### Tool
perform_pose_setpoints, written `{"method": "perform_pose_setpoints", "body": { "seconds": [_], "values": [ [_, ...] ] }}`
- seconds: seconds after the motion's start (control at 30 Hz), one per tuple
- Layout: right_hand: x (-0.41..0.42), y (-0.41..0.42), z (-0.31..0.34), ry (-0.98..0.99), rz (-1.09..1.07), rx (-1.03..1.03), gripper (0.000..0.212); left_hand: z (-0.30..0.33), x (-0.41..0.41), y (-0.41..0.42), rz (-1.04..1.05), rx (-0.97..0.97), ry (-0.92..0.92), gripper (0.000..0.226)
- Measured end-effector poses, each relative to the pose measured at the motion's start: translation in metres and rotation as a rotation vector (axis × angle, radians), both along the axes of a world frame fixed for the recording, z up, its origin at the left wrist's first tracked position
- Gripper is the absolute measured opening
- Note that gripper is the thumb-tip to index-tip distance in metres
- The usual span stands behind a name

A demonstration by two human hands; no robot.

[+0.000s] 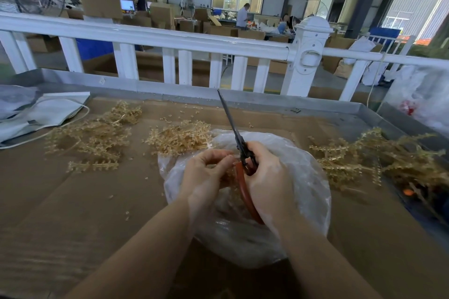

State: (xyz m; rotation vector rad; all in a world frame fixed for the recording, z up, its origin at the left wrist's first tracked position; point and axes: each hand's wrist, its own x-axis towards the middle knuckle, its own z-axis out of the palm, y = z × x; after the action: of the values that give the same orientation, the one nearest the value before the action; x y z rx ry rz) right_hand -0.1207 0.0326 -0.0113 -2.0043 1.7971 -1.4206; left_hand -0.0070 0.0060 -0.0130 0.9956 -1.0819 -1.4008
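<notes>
My right hand (269, 177) grips a pair of scissors (233, 126) with orange-red handles, the dark blades closed and pointing up and away from me. My left hand (206, 172) has its fingers curled and pinches something small just left of the scissor pivot; what it holds is too small to tell. Both hands hover over a clear plastic bag (306, 177) lying on the cardboard-covered table (85, 201).
Heaps of tan plastic sprigs lie at the left (97, 138), the middle (179, 138) and the right (379, 158). A white bag (48, 111) sits at the far left. A white fence (170, 41) runs behind the table. People work at benches in the distance.
</notes>
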Motion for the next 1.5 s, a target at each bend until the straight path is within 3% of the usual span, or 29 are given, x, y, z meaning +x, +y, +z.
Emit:
{"method": "perform_pose_setpoints", "body": {
  "seconds": [0.13,0.43,0.57,0.83,1.3,1.5],
  "values": [
    [0.0,0.0,-0.006,-0.004,0.007,0.0,0.016,0.002,0.0,-0.002,0.002,0.152,0.149,0.013],
    [-0.002,-0.003,-0.009,-0.019,-0.005,-0.052,0.016,0.009,-0.001,-0.003,-0.1,0.369,0.284,0.014],
    [-0.01,-0.003,-0.013,-0.035,-0.012,0.042,0.02,0.01,0.0,-0.003,-0.017,0.325,0.271,0.005],
    [-0.012,0.0,-0.01,-0.015,-0.001,0.071,0.019,0.006,0.004,-0.004,0.049,0.256,0.234,0.01],
    [-0.006,0.016,-0.01,0.159,0.082,0.143,0.028,0.008,0.001,-0.007,0.174,0.202,0.345,0.014],
    [-0.007,0.023,-0.014,0.256,0.06,0.187,0.024,0.011,0.0,-0.011,0.209,0.27,0.448,0.017]
  ]
}}
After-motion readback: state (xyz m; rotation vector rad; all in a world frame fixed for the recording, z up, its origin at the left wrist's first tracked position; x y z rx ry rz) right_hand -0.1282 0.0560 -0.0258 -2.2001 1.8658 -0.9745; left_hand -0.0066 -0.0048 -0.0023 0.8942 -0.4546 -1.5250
